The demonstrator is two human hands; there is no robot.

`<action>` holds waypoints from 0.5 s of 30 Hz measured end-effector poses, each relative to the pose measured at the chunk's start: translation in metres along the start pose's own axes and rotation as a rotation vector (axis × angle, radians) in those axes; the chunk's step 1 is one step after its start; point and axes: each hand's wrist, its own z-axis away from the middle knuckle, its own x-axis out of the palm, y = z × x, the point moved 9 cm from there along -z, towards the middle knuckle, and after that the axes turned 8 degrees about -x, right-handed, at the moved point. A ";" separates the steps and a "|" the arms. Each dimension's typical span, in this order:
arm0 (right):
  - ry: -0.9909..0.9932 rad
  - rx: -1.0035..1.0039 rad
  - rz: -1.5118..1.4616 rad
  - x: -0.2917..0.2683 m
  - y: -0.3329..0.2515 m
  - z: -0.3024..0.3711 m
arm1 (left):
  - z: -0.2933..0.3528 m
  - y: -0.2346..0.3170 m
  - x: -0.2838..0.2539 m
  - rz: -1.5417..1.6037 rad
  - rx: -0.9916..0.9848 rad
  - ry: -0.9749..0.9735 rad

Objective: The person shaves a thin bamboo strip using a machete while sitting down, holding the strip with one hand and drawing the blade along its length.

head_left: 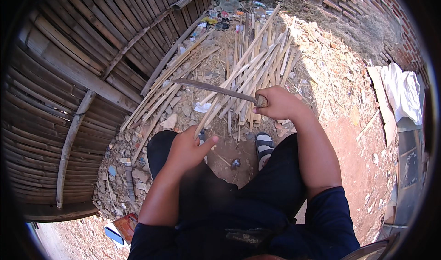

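My right hand [279, 104] is closed round the short handle of a machete [218, 89]. The long dark blade points left, over the bamboo strips, its tip slightly raised. By my left knee, my left hand [183, 150] grips the near end of a pale bamboo strip [205, 121], with the thumb sticking out to the right. That strip slants up and away into a loose pile of split bamboo strips [257, 62], where its far end is hard to pick out. The blade crosses above the strips; whether it touches any cannot be told.
A slatted bamboo wall [50, 103] closes off the left side. Behind the pile are litter [225, 11] and a brick wall [349, 7]. More strips [170, 87] lie along the left. A white sack [401, 92] hangs at the right. My striped sandals [265, 147] rest on rubble-strewn dirt.
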 end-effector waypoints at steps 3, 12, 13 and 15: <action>-0.131 -0.145 0.093 0.019 -0.038 0.004 | -0.004 -0.005 0.002 -0.051 -0.002 -0.008; 0.041 0.053 -0.065 -0.004 0.014 -0.002 | -0.002 0.000 0.000 0.012 0.019 0.004; 0.032 -0.063 -0.021 -0.001 -0.002 -0.004 | -0.002 -0.001 -0.001 0.005 0.009 -0.002; -0.053 -0.128 0.013 0.013 -0.025 -0.002 | -0.001 0.002 -0.001 -0.011 -0.020 -0.028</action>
